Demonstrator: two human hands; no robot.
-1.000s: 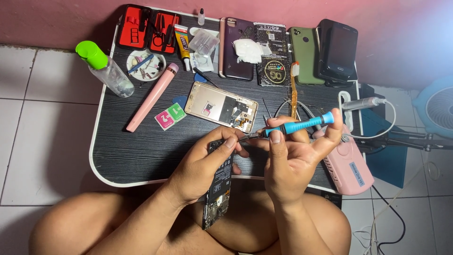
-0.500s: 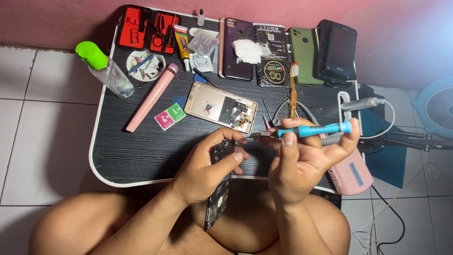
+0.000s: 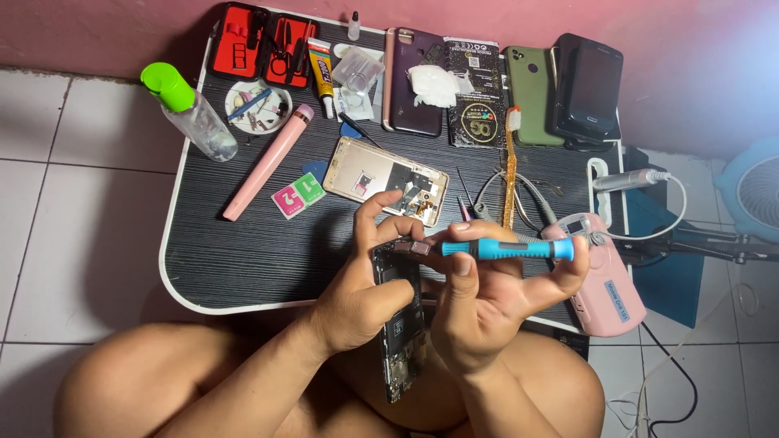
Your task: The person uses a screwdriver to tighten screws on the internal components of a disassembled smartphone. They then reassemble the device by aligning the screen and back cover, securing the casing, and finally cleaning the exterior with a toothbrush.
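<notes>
From my remote seat, I take the opened phone as my landmark: it stands on edge over the lap, just off the near rim of the black lap table, its bare circuit side turned toward the right hand. To its left, the left hand wraps around it from below, thumb across the exposed board and index finger arched over the top edge, so the grip is closed firmly on the phone body. At the phone's top edge, I judge the step in hand to be working a small screw or connector loose there, since the tip of the blue screwdriver meets a small metal piece at that corner. To the phone's right, the right hand holds the screwdriver level, fingers curled under the handle and thumb pressed on its side, closed fully around it. I reckon the next move calls for steady pressure along the driver's axis and a fine twist, with the left hand keeping the phone from rocking. Beyond the phone, up the table, lies a gold back frame; further right sits a pink device.
</notes>
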